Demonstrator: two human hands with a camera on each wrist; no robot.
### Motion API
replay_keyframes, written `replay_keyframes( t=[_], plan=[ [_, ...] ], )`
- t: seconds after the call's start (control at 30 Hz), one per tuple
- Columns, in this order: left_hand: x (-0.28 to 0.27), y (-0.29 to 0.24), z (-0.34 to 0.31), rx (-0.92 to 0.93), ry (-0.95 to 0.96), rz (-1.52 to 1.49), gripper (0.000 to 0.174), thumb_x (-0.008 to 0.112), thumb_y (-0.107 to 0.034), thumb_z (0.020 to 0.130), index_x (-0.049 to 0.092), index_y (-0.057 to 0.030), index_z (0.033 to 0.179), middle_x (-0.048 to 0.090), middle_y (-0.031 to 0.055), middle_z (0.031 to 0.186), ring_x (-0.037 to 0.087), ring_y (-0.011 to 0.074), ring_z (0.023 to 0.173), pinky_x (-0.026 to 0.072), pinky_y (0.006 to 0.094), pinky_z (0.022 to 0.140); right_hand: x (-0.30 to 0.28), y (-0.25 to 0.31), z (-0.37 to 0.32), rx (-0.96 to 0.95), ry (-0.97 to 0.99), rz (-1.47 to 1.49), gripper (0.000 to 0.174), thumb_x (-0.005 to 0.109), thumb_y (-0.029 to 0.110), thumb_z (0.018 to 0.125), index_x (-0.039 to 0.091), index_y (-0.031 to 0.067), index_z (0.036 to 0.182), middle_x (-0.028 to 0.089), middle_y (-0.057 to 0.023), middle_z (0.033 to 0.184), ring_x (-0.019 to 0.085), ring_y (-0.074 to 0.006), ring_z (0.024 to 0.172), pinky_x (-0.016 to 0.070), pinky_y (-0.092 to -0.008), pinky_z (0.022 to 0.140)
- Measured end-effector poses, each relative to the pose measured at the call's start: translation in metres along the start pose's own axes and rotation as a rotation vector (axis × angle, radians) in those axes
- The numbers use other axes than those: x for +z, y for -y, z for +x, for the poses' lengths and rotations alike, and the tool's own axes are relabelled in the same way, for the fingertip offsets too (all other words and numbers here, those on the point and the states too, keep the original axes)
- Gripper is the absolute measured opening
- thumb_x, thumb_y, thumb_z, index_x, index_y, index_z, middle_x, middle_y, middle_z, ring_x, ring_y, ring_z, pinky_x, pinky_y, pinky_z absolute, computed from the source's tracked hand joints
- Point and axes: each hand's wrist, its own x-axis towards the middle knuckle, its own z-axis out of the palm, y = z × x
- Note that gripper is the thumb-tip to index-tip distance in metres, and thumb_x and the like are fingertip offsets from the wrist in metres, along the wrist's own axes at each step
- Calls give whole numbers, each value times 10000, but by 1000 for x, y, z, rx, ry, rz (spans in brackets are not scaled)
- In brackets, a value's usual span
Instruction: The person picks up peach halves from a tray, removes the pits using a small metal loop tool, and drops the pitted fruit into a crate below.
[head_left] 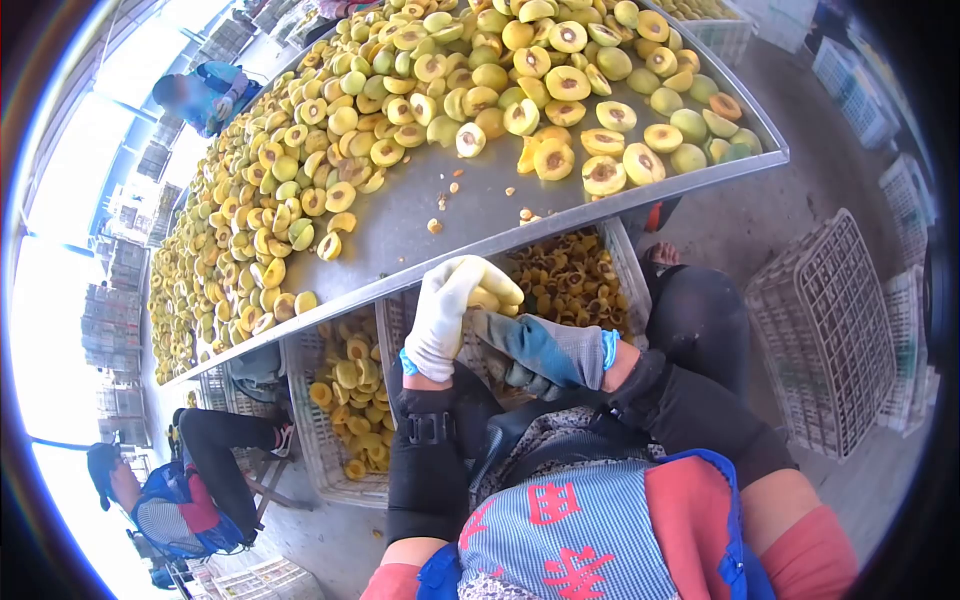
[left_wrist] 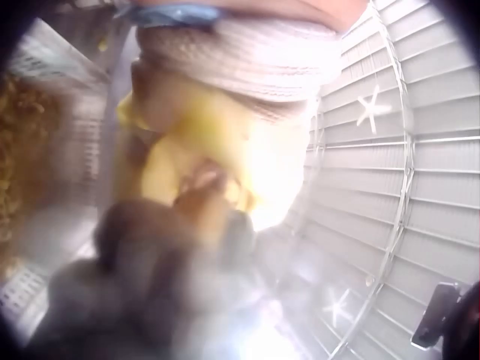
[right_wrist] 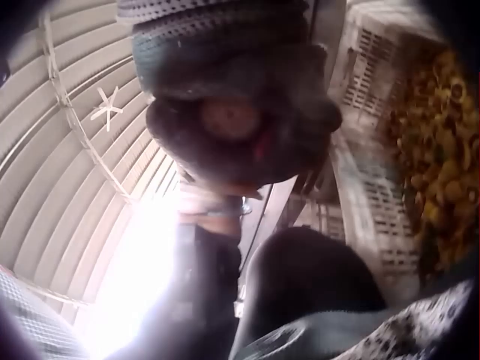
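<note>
My left hand [head_left: 445, 310], in a white knit glove, grips a yellow peach half [left_wrist: 161, 169] just past the table's near edge. In the left wrist view its brownish hollow faces the other hand. My right hand [head_left: 550, 350], in a blue-grey glove, is close against the left one, fingers curled. The right wrist view shows the round end of a wooden handle [right_wrist: 230, 120] inside that fist; the rest of this tool is hidden. On the metal table [head_left: 480, 200] ahead lies a heap of halved peaches [head_left: 400, 100], many with brown pits.
Below the table edge stand a crate of hollowed peach pieces [head_left: 575, 275] and another crate of yellow halves [head_left: 355, 385]. An upended plastic crate [head_left: 830, 330] stands at right. A seated person [head_left: 180, 500] is at lower left, another person [head_left: 205, 95] across the table.
</note>
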Motion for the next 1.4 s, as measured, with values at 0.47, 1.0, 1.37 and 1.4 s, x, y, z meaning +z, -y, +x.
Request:
replay_keyframes(
  t=[0.47,1.0,1.37,1.4],
  plan=[
    [-92,30,-70,167,-696,-81,261,575,-265,967,672,-41,1057,699,140,1005,684,293,904,570,400,741,-10,-34,27,-37,284,876,621,456,756,913,536,162,749,314,84,512,246,-43,357,231,-210,299],
    [-234,14,88,-126,-843,1292,465,610,-391,840,654,-50,1153,663,239,1163,643,402,1043,497,447,949,4,-8,35,-128,-172,299,540,445,627,998,572,123,849,452,49,614,380,-62,460,323,-239,413],
    [-47,1,15,408,-556,-64,194,634,-195,979,642,-39,1093,681,75,946,630,110,818,508,244,745,16,-10,47,-795,-263,48,255,527,249,1060,648,30,1009,570,69,821,497,-9,748,437,-178,644],
    [-34,3,10,378,-498,-139,234,596,-243,1000,630,-41,1115,683,91,971,645,142,848,522,268,763,13,-8,43,-746,-291,-42,308,556,301,1046,649,7,1030,577,44,812,503,-26,757,452,-203,660]
  ],
)
